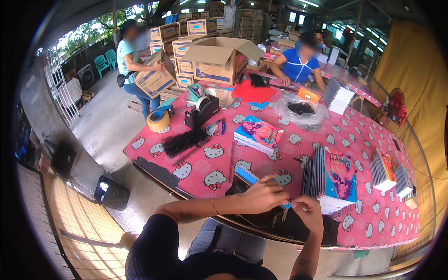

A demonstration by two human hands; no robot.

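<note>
Two bare hands met at the near edge of a table spread with a pink cloth printed with white cat faces [198,179]. The left hand [265,193] was curled, its back uppermost, over a thin blue-covered notebook [247,174], which lay at the table edge, partly hidden beneath it. The right hand [306,209] was half curled, thumb and forefinger drawn close together near the left fingertips; whether either hand had closed on anything was too small to tell.

Just right of them stood a row of spiral notebooks with blue-and-pink illustrated covers [339,172]. Beyond the left hand lay a short pile of similar illustrated notebooks [256,133], with a bundle of long black binding coils [186,142] to its left. Farther off were a black tape dispenser [202,113] and a wide yellowish tape roll [157,121]. Across the table sat a person in a blue shirt [301,64].
</note>
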